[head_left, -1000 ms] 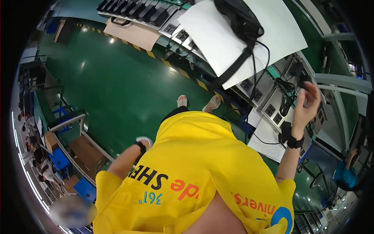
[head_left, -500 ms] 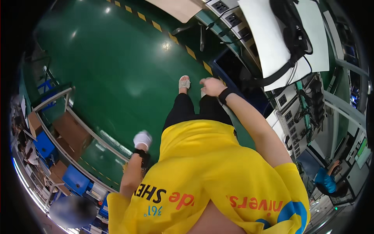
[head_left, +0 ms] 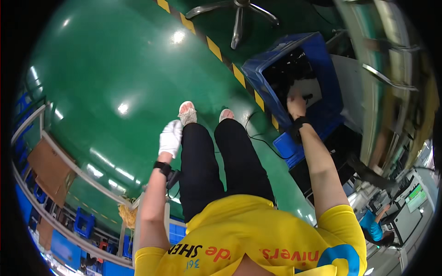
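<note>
My left hand (head_left: 171, 138), in a white glove, hangs beside my left leg. Its fingers are loosely bent, and nothing shows in them. My bare right hand (head_left: 296, 106) reaches through the opening of a blue plastic bin (head_left: 332, 73) on the right. Around it in the bin are dark items (head_left: 290, 69), too dim to name, and a pale flat piece (head_left: 309, 87). The right fingers are partly lost against these contents, so their grip is unclear. Each wrist wears a black band.
A chair's metal star base (head_left: 237, 27) stands beyond the bin, past a yellow-black floor stripe (head_left: 214, 48). A black cable (head_left: 262, 139) lies on the green floor. At left is a metal-framed rack (head_left: 83, 168) with cardboard. A seated person in blue (head_left: 372, 226) is far right.
My view has swung downward to the right, and the bench has slid toward the edge. My right hand has gone from before my legs into the blue bin. My left hand has swung forward.
</note>
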The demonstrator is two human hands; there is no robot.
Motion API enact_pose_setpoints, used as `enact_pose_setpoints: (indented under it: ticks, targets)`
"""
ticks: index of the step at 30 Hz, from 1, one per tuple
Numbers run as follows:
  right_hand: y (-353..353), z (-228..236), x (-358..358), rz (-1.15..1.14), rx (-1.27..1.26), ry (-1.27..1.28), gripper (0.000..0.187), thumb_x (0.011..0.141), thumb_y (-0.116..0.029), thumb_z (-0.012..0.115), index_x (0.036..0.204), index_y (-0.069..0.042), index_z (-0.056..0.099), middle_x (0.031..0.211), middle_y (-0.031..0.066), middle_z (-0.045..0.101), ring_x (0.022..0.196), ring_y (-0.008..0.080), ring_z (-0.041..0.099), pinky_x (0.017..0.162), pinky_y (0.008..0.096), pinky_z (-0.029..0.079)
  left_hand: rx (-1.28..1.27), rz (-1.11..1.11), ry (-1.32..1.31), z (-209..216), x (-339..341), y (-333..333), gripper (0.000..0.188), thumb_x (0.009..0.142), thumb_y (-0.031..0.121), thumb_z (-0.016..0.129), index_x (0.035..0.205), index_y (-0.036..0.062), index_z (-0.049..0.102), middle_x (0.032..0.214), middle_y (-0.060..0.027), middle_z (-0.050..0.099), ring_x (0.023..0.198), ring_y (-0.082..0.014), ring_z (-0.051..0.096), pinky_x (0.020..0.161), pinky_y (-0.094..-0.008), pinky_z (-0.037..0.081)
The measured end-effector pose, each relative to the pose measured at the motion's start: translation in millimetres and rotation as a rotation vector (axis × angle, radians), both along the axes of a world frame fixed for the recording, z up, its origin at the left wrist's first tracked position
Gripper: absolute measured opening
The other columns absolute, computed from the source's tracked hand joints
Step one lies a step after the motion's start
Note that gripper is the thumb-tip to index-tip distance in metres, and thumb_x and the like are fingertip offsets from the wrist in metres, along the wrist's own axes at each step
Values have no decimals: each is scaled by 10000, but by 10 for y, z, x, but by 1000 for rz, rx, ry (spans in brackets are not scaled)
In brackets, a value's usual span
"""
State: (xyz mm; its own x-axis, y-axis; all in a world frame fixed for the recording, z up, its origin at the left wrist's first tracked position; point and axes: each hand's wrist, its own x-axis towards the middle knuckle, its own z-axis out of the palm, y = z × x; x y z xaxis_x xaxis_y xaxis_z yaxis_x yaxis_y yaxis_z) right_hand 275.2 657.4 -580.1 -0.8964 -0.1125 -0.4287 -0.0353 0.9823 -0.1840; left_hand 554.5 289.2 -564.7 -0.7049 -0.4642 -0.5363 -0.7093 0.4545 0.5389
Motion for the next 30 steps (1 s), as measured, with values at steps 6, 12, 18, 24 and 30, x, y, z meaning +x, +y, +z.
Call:
enact_pose_setpoints:
  ticks: [6,12,18,24,30]
  targets:
    - [410,-958,-583,-58,-108,218,331,778,-153,598,1086,-48,544,951,173,627,907,336,591,789,409,465,-152,-217,-18,-1187,224,-617,218,880,266,526,954,86,626,910,-162,639,829,-336,614,753,-396,494]
    - [396,-1792,-1103,395,62,296,479,698,-137,663,1152,-84,524,1140,170,542,1064,363,498,892,430,428,-34,-76,102,-2023,-169,-756,207,897,190,535,977,17,613,915,-136,646,772,-248,628,713,-333,496]
    - [636,-2456,-1363,612,110,363,766,604,-169,720,1286,-103,377,1300,158,381,1146,410,413,926,496,407,96,-158,151,-2299,-749,-350,158,892,148,547,962,19,607,799,-115,626,700,-178,596,662,-287,467]
    - [407,-2461,-1090,461,209,270,670,552,-307,748,1132,-127,465,1121,124,522,1062,297,506,825,461,442,-18,-422,69,-2374,-544,-340,172,885,176,560,946,25,615,861,-148,643,734,-245,629,683,-320,486]
    - [289,-2382,-983,372,290,214,708,538,-394,748,1112,-65,495,1007,136,581,999,302,555,807,453,450,-109,-413,15,-2462,-595,-371,197,884,201,568,964,29,618,845,-130,646,696,-221,622,666,-307,490]
